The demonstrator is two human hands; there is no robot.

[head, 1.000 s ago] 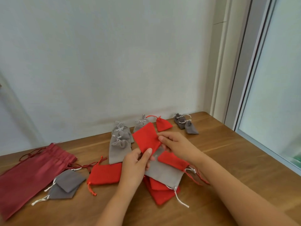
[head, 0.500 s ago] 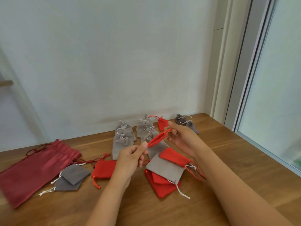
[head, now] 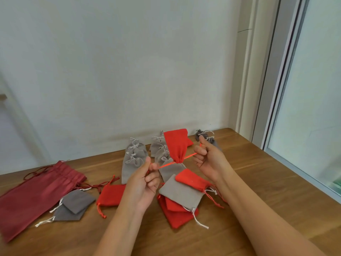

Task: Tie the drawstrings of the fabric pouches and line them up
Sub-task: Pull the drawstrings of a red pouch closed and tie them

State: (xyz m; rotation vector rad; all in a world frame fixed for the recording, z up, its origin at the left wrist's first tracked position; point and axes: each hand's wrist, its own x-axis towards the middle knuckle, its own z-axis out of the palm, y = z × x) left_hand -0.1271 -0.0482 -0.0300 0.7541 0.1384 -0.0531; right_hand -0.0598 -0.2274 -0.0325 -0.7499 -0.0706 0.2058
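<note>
- Since half a second ago the two hands have drawn apart and pulled the orange-red drawstring taut between them. The small red pouch, then seen edge-on, now stands up above the string with its mouth gathered shut at the bottom.
- Far left, a large dark red pouch lies flat on the wooden tabletop, its cords loose.
- Just right of it, two dark grey pouches overlap, their white strings untied.
- Next, a flat red pouch lies untied, partly hidden by the left wrist.
- The left hand is raised above the tabletop. Its thumb and forefinger pinch the left end of the drawstring, and the other fingers are curled.
- Behind it, near the wall, tied light grey pouches lie in a column. A second grey column sits just to the right, partly hidden by the small red pouch.
- The small red pouch hangs in the air between the hands, above an untied heap.
- In that heap a light grey pouch lies over lower red pouches, with a top red pouch across it.
- The right hand grips the right end of the drawstring in curled fingers.
- Behind it, tied dark grey pouches sit by the wall.
</note>
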